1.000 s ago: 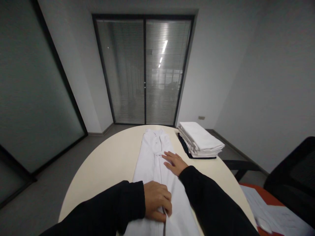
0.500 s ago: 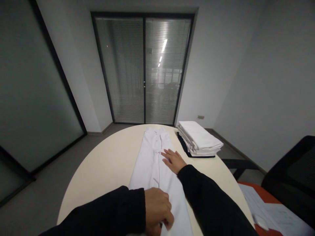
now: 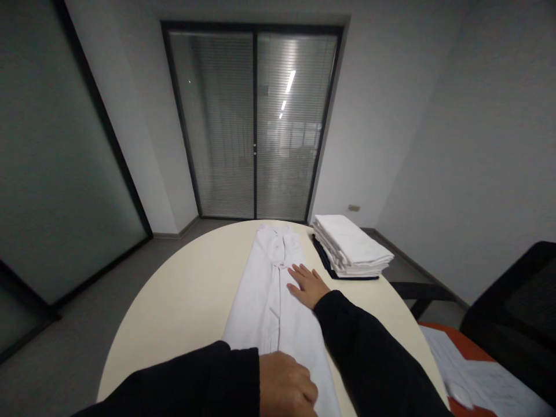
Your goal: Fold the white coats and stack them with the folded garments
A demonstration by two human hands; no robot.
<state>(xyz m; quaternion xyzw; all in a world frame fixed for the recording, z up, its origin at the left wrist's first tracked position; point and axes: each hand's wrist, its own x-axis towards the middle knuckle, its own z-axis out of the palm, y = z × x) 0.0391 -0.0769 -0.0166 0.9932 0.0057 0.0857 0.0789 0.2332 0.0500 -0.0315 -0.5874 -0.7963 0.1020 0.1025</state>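
Note:
A long white shirt [image 3: 252,301] lies folded lengthwise on the round table, its collar and button placket at the far end. My right hand [image 3: 307,286] rests flat on the shirt's right side, fingers spread, just below the placket. Near the bottom edge of the view, my left hand [image 3: 286,385] is curled over the lower part of the shirt, closed on its cloth. Its fingertips are partly hidden and cut off by the frame. Both arms wear black sleeves.
A neat stack of folded white garments [image 3: 351,243] sits at the table's right edge, on a dark folded piece [image 3: 324,258]. Right of the cream table [image 3: 174,307] are a black chair [image 3: 516,301], an orange surface with papers [image 3: 486,376] and a white mouse [image 3: 459,394].
My left hand has shifted slightly right and toward me, lower in the view. My right hand has slid a little to the right on the shirt, staying flat.

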